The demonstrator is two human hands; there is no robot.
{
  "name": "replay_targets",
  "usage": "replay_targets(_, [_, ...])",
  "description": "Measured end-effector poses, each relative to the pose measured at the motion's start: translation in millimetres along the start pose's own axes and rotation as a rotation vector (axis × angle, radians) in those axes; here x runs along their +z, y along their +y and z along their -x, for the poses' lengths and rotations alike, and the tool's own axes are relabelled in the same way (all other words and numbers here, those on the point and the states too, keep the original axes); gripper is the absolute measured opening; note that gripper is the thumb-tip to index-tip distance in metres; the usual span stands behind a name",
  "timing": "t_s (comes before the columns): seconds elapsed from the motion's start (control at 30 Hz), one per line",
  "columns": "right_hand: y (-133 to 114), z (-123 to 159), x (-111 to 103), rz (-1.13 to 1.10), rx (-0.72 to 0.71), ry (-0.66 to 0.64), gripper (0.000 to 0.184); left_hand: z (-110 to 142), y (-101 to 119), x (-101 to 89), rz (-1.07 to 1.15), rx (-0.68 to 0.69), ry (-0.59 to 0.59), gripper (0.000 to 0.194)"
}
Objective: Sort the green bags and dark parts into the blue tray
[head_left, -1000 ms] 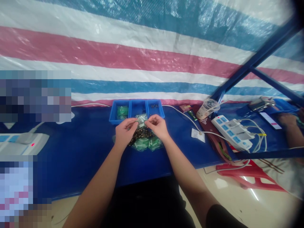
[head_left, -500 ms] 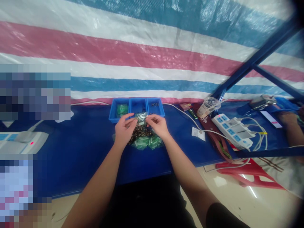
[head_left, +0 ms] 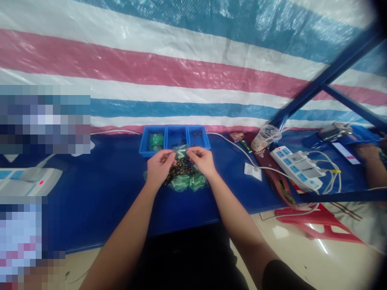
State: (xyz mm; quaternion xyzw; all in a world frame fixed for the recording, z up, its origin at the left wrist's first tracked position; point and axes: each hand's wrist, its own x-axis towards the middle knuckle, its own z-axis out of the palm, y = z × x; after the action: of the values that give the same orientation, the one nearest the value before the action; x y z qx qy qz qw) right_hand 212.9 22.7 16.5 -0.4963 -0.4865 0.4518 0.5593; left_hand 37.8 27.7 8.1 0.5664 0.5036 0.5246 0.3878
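Note:
Between my two hands is a small clear plastic bag (head_left: 180, 151), greenish, with small pale pieces showing in it. My left hand (head_left: 161, 164) pinches its left edge between thumb and fingers. At the opposite edge, my right hand (head_left: 202, 160) pinches it the same way. Below the hands lies a heap of small dark and brass-coloured metal parts (head_left: 179, 168). More greenish plastic bags (head_left: 187, 182) lie at the near side of the heap. Just behind my hands stands a blue three-compartment tray (head_left: 144, 141), with green bags in its left compartment and small dark parts in the right one.
On the right are a plastic cup (head_left: 265, 137), a white power strip (head_left: 295, 168) with cables, a small white packet (head_left: 253, 171) and a brown strap (head_left: 269, 173). A blue metal frame (head_left: 320, 84) rises there. Beyond it another person's hand (head_left: 368, 154) rests near a phone (head_left: 346, 153).
The bag has dropped slightly toward the heap. My left fingers, spread before, have closed in on the bag's edge; my right hand stays nearly in place.

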Motion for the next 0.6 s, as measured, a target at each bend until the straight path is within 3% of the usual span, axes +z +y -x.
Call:
replay_targets(0.13, [-2.2,0.5,1.3,-0.11,0.064,-0.053,0.035,1.8,3.2,-0.8,0.028,0.031,-0.007,0.025])
replay_targets(0.33, [-0.9,1.5,1.4,-0.086,0.017,-0.026,0.03,2.7,0.1,-0.2,-0.033,0.105,0.058,0.021])
replay_targets(0.6, [2.6,-0.5,1.8,-0.088,-0.007,-0.014,0.025,1.2,-3.9,0.5,-0.054,0.092,0.056,0.023])
